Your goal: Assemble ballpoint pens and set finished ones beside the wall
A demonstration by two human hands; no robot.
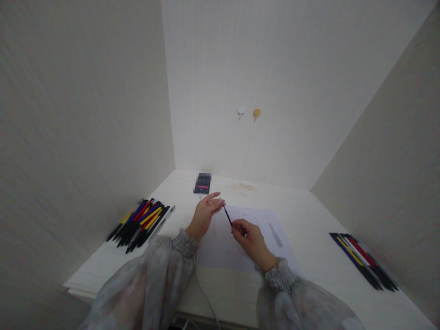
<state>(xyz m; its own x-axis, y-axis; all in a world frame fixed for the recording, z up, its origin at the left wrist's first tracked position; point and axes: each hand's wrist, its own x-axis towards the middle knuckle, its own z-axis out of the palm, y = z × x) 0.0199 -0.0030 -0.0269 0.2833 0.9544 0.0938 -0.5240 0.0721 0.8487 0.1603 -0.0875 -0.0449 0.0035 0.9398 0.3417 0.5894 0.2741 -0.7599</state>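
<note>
My left hand [203, 217] pinches the upper end of a thin black pen [227, 215] between thumb and fingertips, while another finger stretches out behind. Its lower end is gripped by the thumb and curled fingers of my right hand [251, 239]. The pen slants between the two hands, above a sheet of paper [230, 256] with faint printing. Part of the pen is hidden in my right fingers, so I cannot tell whether it is whole or only a part.
A heap of coloured pens [140, 224] lies at the left, and a smaller row of pens [363, 262] at the right. Near the back wall [292, 91] rests a phone [202, 184]. Two hooks [256, 112] hang on that wall. A cable [204, 293] runs over the table's front edge.
</note>
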